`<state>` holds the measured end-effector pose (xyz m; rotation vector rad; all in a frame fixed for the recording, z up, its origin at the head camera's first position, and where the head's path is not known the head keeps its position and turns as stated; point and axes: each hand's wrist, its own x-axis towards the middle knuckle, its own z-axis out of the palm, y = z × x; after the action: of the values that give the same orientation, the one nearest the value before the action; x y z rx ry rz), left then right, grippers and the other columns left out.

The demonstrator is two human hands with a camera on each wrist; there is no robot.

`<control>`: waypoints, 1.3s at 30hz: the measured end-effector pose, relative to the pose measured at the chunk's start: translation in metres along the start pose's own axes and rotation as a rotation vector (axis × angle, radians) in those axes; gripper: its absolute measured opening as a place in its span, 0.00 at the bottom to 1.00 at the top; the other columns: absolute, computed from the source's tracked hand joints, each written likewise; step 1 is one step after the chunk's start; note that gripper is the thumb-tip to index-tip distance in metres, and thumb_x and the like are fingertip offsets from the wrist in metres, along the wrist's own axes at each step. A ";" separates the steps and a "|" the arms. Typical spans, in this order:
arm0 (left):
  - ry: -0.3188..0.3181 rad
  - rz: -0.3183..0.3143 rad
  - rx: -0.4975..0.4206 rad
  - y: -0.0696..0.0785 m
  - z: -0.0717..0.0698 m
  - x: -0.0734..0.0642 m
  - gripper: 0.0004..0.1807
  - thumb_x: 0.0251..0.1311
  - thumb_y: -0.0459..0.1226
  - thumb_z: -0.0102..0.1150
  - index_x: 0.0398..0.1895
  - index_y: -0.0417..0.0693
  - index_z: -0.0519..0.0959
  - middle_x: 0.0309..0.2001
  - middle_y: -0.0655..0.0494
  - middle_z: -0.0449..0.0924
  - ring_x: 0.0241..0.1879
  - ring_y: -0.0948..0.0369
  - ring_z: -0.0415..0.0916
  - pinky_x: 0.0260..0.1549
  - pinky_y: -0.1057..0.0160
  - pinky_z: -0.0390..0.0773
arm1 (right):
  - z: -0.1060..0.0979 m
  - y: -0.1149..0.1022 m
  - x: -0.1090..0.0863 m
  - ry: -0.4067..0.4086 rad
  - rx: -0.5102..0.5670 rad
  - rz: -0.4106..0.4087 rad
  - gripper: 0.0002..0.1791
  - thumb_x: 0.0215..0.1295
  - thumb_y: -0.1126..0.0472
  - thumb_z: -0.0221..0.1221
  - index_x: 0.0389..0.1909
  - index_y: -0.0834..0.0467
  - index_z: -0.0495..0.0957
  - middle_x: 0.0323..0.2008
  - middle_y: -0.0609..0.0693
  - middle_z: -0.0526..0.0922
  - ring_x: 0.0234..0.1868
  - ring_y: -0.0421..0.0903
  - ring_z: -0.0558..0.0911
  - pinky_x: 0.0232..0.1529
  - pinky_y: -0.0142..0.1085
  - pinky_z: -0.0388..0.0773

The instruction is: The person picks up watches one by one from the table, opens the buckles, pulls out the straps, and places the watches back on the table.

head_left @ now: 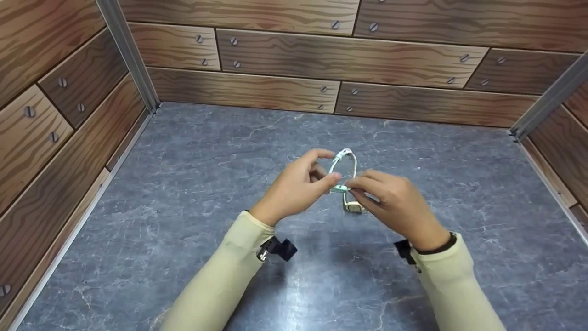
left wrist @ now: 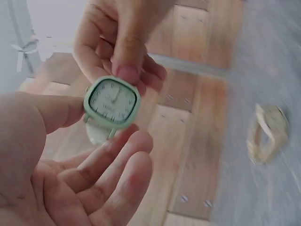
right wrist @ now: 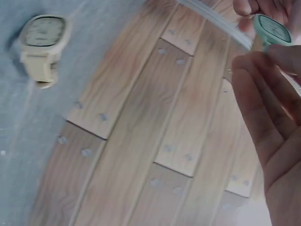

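Note:
A mint-green wristwatch with a rounded square case is held up between both hands, its buckled strap looping above the case in the head view. My left hand holds it with the thumb against one side of the case. From the opposite side, my right hand pinches the case between thumb and fingers. The left wrist view shows the pale dial of the green watch and its hands. Below and behind the right fingers, a cream wristwatch lies on the table, its strap closed into a loop.
The grey marbled tabletop spreads around the hands. Wood-patterned panels enclose it at the back and sides, with metal posts in the corners. A dark wrist-worn device sits at the left cuff.

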<state>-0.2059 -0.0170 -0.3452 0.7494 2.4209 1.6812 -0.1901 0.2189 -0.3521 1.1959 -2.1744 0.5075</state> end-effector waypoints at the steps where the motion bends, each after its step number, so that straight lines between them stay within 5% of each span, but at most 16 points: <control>1: 0.005 -0.001 -0.007 0.004 -0.001 -0.002 0.25 0.74 0.47 0.61 0.69 0.52 0.73 0.37 0.59 0.87 0.30 0.61 0.80 0.30 0.63 0.77 | -0.002 -0.004 0.002 0.013 -0.017 -0.021 0.13 0.59 0.73 0.71 0.43 0.58 0.86 0.36 0.49 0.87 0.31 0.42 0.85 0.31 0.34 0.83; 6: 0.021 -0.007 -0.010 0.019 -0.011 -0.011 0.17 0.73 0.47 0.62 0.58 0.50 0.81 0.34 0.60 0.88 0.22 0.64 0.73 0.20 0.65 0.71 | -0.007 -0.020 0.009 0.059 -0.076 -0.099 0.06 0.73 0.63 0.62 0.43 0.58 0.87 0.37 0.50 0.87 0.32 0.46 0.86 0.32 0.37 0.84; 9: 0.012 0.015 -0.001 0.027 -0.017 -0.017 0.12 0.72 0.45 0.63 0.51 0.49 0.83 0.34 0.61 0.89 0.24 0.65 0.78 0.21 0.65 0.73 | -0.010 -0.027 0.012 0.066 -0.050 -0.099 0.09 0.76 0.60 0.59 0.44 0.59 0.86 0.36 0.49 0.87 0.32 0.44 0.86 0.32 0.37 0.84; 12: -0.003 0.067 0.061 0.034 -0.023 -0.025 0.09 0.71 0.43 0.64 0.48 0.50 0.83 0.36 0.61 0.89 0.32 0.67 0.84 0.27 0.64 0.80 | -0.014 -0.032 0.013 0.149 0.044 -0.043 0.06 0.71 0.64 0.60 0.41 0.62 0.83 0.32 0.49 0.86 0.29 0.43 0.84 0.30 0.33 0.82; 17: 0.003 0.185 0.303 0.044 -0.029 -0.037 0.07 0.69 0.42 0.66 0.47 0.54 0.85 0.38 0.66 0.88 0.33 0.72 0.82 0.31 0.67 0.82 | -0.027 -0.045 0.019 0.306 0.188 0.155 0.10 0.60 0.69 0.63 0.42 0.66 0.80 0.34 0.53 0.84 0.33 0.46 0.79 0.36 0.29 0.74; 20: 0.015 0.305 0.441 0.049 -0.028 -0.042 0.06 0.69 0.42 0.66 0.46 0.56 0.85 0.38 0.67 0.87 0.33 0.72 0.79 0.32 0.68 0.79 | -0.035 -0.054 0.024 0.240 0.204 0.232 0.16 0.60 0.69 0.66 0.50 0.65 0.81 0.41 0.54 0.85 0.41 0.48 0.80 0.43 0.28 0.75; 25: 0.046 0.596 0.584 0.049 -0.022 -0.041 0.08 0.69 0.42 0.66 0.46 0.52 0.86 0.39 0.62 0.87 0.35 0.68 0.80 0.36 0.69 0.79 | -0.041 -0.055 0.022 0.119 0.164 0.150 0.15 0.65 0.64 0.69 0.53 0.60 0.84 0.44 0.51 0.86 0.40 0.45 0.82 0.44 0.25 0.77; 27: 0.064 0.662 0.620 0.048 -0.020 -0.040 0.08 0.69 0.42 0.66 0.47 0.51 0.86 0.40 0.60 0.87 0.37 0.66 0.81 0.37 0.69 0.79 | -0.043 -0.052 0.020 0.093 0.145 0.118 0.14 0.67 0.63 0.69 0.52 0.58 0.85 0.45 0.50 0.86 0.38 0.43 0.83 0.43 0.24 0.77; 33: 0.078 0.662 0.650 0.045 -0.014 -0.037 0.13 0.70 0.47 0.65 0.49 0.50 0.86 0.41 0.60 0.87 0.36 0.64 0.78 0.35 0.68 0.77 | -0.047 -0.045 0.016 0.011 0.135 0.136 0.20 0.59 0.68 0.73 0.53 0.53 0.86 0.43 0.46 0.89 0.37 0.41 0.85 0.41 0.28 0.80; 39: 0.068 0.612 0.642 0.041 -0.011 -0.035 0.13 0.70 0.49 0.64 0.46 0.51 0.86 0.38 0.60 0.86 0.33 0.65 0.75 0.32 0.67 0.74 | -0.045 -0.043 0.013 -0.057 0.159 0.198 0.14 0.64 0.65 0.71 0.49 0.50 0.86 0.41 0.41 0.88 0.37 0.37 0.84 0.39 0.27 0.80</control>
<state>-0.1653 -0.0316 -0.3111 1.6721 3.0084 1.0092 -0.1450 0.2146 -0.3080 1.0930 -2.3510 0.7510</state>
